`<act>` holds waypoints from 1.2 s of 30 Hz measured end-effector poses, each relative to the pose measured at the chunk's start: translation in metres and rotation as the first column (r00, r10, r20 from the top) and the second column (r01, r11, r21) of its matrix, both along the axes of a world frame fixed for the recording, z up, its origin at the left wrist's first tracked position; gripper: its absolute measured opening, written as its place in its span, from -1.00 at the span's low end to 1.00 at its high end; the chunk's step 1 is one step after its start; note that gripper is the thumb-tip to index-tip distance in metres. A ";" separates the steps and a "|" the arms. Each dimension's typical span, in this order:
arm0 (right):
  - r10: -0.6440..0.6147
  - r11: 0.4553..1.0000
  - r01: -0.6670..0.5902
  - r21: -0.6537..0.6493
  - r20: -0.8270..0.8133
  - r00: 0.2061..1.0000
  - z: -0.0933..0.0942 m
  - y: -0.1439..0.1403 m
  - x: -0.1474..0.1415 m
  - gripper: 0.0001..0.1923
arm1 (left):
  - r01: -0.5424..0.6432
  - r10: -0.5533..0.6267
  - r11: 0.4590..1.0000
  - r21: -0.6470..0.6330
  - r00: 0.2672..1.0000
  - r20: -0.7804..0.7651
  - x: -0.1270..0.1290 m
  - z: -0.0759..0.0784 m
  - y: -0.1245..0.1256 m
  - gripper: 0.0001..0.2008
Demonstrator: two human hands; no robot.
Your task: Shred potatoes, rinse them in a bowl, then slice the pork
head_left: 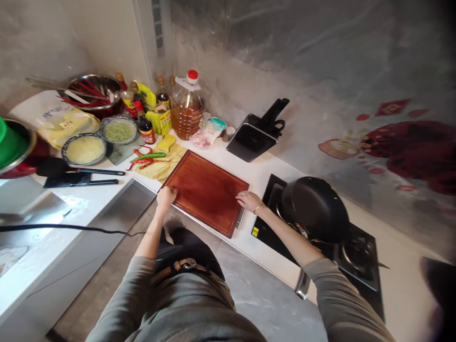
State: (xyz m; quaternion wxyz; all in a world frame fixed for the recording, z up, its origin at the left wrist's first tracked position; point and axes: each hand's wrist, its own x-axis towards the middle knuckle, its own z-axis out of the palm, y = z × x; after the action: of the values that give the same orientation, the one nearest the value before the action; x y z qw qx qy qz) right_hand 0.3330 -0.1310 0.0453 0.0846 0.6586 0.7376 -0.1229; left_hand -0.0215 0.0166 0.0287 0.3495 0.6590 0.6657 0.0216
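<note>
1. The wooden cutting board point(206, 191) lies flat on the white tabletop point(256, 173), in the middle, just left of the stove point(359, 259).
2. The left hand point(166, 194) grips the board's near left corner, fingers curled over the edge.
3. The right hand point(250, 201) rests on the board's right edge, fingers spread flat, holding nothing.
4. A black pan point(315, 208) sits on the stove, right of the board.
5. Red and green chili peppers point(147, 158) lie on a yellow cloth point(167, 166), just past the board's far left corner.
6. A big oil bottle point(185, 108) stands farther back.
</note>
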 end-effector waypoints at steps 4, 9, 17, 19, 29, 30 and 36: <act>-0.158 0.970 0.199 0.139 -0.260 0.952 -0.002 0.060 -0.076 -0.82 | -0.101 0.098 0.978 0.184 0.995 0.027 -0.008 0.011 0.040 -0.76; -0.022 0.983 0.121 0.138 -0.566 0.824 -0.012 0.141 -0.194 -0.84 | -0.105 0.140 0.920 0.377 0.988 -0.067 -0.045 0.010 0.105 -0.68; -0.035 0.972 0.137 0.189 -0.465 0.884 -0.030 0.256 -0.282 -0.56 | 0.434 -0.321 0.835 0.337 0.883 -0.343 -0.088 -0.016 0.196 -0.49; -0.037 0.972 0.130 0.196 -0.417 0.908 -0.034 0.281 -0.294 -0.50 | 0.527 -0.425 0.791 0.310 0.838 -0.343 -0.091 -0.024 0.215 -0.50; -0.188 0.975 0.209 0.080 -0.215 0.958 -0.046 0.337 -0.317 -0.60 | 0.685 -0.624 0.682 0.255 0.727 -0.286 -0.094 -0.034 0.261 -0.49; -0.207 0.969 0.232 0.088 -0.224 0.952 -0.046 0.338 -0.316 -0.62 | 0.688 -0.625 0.679 0.257 0.725 -0.288 -0.092 -0.032 0.263 -0.52; -0.448 0.764 0.598 0.242 -0.468 0.762 -0.034 0.342 -0.255 -0.46 | 0.644 -0.585 0.687 0.336 0.765 -0.270 -0.069 -0.004 0.259 -0.52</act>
State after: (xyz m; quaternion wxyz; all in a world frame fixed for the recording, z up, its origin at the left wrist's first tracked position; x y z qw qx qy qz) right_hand 0.0778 0.2108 0.0118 -0.2280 0.8074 0.5300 -0.1236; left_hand -0.0907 0.2752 0.0247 0.1423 0.9015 0.4086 -0.0049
